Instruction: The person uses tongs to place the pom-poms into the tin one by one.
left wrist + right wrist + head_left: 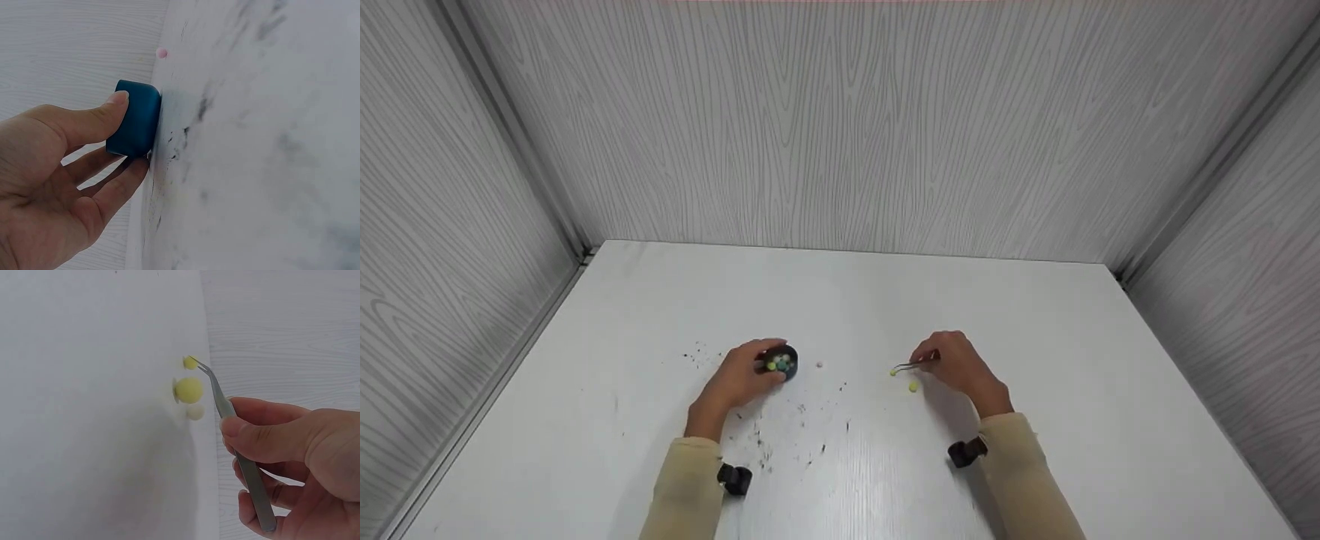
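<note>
My left hand (745, 373) grips a small dark-blue cup (135, 119) between thumb and fingers, low against the table. Several little green, teal and pale balls (781, 363) lie inside it, seen in the head view. With my right hand (958, 366) I pinch metal tweezers (247, 475) that have bent tips. Those tips are at a small yellow ball (190, 362); whether they clasp it, I cannot tell. Beside it sits a larger yellow ball (189, 390), with a whitish ball (194, 412) next to that in the right wrist view.
A pale pink ball (162, 53) lies on the table just right of the cup. Dark specks and smudges (761, 450) mark the white table (840, 300) around the left forearm. Grey wood-grain panels (840, 127) stand at the back and both sides.
</note>
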`<move>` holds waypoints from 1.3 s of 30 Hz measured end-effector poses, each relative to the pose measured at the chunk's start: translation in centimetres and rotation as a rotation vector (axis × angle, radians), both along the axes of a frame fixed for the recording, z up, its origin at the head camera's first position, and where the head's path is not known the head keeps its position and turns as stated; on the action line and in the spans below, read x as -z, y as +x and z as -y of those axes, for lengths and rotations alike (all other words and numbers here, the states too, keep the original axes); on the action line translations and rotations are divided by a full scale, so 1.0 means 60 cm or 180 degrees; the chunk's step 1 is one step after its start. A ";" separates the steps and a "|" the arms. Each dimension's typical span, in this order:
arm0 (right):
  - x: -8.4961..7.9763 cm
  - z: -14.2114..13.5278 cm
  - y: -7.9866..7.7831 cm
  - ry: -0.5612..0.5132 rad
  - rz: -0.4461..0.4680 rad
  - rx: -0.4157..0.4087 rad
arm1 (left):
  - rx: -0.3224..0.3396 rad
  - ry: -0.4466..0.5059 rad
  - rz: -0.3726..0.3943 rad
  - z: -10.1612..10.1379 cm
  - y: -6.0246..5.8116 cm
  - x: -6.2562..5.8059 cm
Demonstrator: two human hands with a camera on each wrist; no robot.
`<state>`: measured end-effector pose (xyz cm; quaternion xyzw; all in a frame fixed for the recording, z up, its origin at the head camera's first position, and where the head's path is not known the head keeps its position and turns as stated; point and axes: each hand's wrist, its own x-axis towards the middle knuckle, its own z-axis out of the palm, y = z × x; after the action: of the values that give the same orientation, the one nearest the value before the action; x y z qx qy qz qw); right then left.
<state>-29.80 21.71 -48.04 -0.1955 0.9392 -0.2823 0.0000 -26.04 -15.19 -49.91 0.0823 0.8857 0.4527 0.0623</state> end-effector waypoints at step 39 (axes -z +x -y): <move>-0.019 0.007 0.008 -0.0243 -0.0080 -0.0148 | -0.0006 -0.0029 0.0014 -0.001 0.003 -0.003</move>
<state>-29.31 21.26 -46.91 -0.2208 0.9229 -0.3152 -0.0127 -25.83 -15.11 -49.75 0.0802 0.8877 0.4489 0.0641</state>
